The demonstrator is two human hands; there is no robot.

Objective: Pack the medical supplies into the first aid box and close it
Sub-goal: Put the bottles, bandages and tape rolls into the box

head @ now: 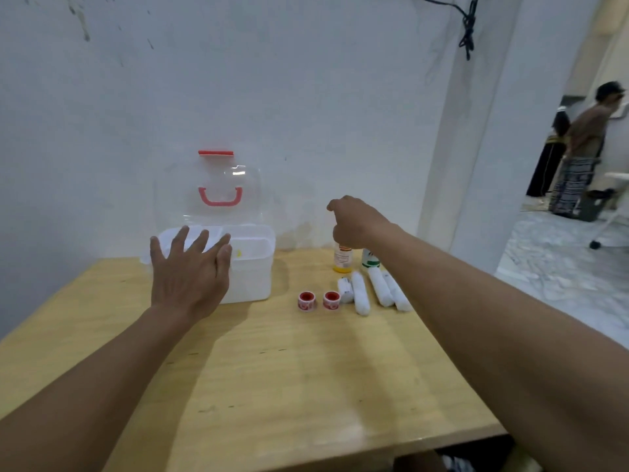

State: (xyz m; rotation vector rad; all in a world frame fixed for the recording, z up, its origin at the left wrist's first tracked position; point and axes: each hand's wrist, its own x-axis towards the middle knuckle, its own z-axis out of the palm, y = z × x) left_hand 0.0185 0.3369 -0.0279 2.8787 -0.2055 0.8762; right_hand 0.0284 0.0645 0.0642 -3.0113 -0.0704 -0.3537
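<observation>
Box: the white translucent plastic first aid box (250,277) is standing at the back left of the pale wooden worktop (289,369), close to the wall. Its clear lid (248,185), with a red handle (220,196), is standing upright and open.
Box contents: no supplies are showing inside. A faint yellow mark is showing at the rim, too small to identify.
Left hand: the left hand (190,270) is reaching over the box's near left corner. Its fingers are straight, spread apart and holding nothing. Whether it is touching the box cannot be told.
Right hand: the right hand (354,223) is sitting over the top of the small yellow bottle (342,262) with a white paper label. Its fingers are curling round the cap and appear to be gripping it.
Awaiting packing: a white bottle with a green band (370,259) is standing just beside the yellow one. Four white rolled bandages (360,294) are lying in front of the bottles. Two red-and-white tape rolls (306,300) are sitting between the bandages and the box.
Progress: by judgement, only the opening is done. Packing is just beginning with the yellow bottle, so every item and the closing are remaining.
Writing: the bottle labels and tape rolls are carrying print, but it is too blurred to read, and no brand is legible.
</observation>
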